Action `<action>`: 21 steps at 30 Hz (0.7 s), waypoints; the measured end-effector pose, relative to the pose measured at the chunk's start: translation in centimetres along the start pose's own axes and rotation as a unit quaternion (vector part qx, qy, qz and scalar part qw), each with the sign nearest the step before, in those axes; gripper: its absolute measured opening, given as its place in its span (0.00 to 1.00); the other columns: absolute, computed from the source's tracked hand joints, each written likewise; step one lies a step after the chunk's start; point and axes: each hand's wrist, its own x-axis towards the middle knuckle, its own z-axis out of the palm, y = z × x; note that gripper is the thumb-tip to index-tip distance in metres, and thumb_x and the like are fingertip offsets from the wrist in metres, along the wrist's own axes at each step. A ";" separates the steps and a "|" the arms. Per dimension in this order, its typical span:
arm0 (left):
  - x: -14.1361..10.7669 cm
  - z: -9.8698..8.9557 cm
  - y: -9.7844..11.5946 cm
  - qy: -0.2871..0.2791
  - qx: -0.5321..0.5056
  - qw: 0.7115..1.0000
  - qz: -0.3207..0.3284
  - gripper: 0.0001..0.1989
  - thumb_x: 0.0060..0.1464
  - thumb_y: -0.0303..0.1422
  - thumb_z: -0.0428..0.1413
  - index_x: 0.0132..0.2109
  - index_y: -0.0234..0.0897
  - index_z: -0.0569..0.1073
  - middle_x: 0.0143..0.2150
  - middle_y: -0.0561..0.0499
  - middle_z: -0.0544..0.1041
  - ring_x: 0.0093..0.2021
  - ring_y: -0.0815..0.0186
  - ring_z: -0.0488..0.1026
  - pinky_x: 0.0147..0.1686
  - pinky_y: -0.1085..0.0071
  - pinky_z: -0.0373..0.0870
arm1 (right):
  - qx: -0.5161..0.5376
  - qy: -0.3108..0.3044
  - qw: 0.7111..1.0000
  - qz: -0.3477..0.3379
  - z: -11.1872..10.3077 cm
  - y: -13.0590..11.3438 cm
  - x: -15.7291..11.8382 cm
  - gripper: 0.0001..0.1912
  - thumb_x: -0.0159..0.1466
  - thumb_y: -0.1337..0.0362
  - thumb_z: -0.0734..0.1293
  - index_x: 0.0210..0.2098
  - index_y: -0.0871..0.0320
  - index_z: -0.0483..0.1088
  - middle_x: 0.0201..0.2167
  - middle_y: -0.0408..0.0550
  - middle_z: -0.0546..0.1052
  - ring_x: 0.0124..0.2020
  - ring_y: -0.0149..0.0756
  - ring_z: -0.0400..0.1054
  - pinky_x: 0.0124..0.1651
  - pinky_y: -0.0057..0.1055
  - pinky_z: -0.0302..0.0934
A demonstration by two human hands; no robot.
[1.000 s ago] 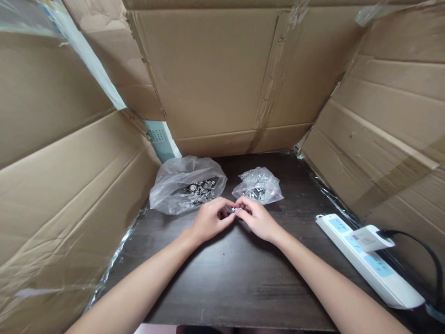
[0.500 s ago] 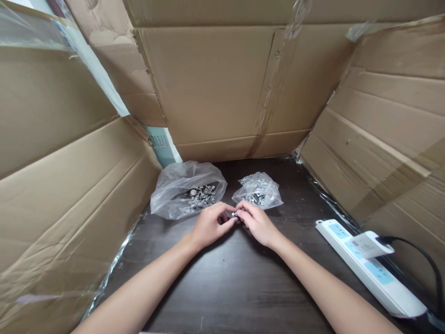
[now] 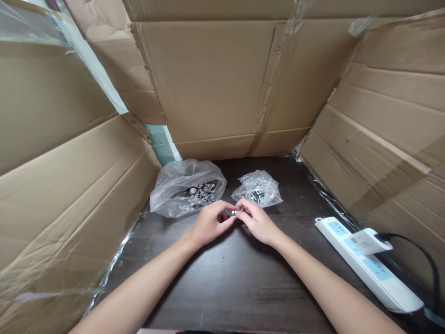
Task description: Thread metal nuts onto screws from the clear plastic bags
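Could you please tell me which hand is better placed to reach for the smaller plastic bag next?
Probably the right hand: the smaller plastic bag lies just beyond it, while the left hand sits nearer the larger bag. Both hands pinch a small part.

You've got a dark table (image 3: 215, 287), cardboard on three sides: left wall (image 3: 62, 185) along the left edge, back wall (image 3: 215, 79) at the far edge, right wall (image 3: 389, 111) along the right edge. By the right edge, toward the near right corner, you see a white power strip (image 3: 396, 290), light-blue socket faces, set at a slant; white adapter (image 3: 365, 242) plugged in, black cable (image 3: 434, 269) curving off it. At the far left corner, you see a blue-green panel (image 3: 160, 146) showing through a gap. Clear tape (image 3: 267, 88) runs down your back wall, wrinkled at top.
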 end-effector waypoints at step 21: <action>0.0 -0.1 0.1 0.000 -0.001 1.000 -0.003 0.07 0.60 0.31 0.60 0.46 0.36 0.77 0.36 0.50 0.79 0.30 0.69 0.74 0.30 0.75 0.70 | -0.035 -0.022 0.999 -0.002 0.0 0.1 0.0 0.17 0.70 0.57 0.57 0.25 0.56 0.60 0.24 0.41 0.65 0.28 0.33 0.59 0.34 0.31 0.52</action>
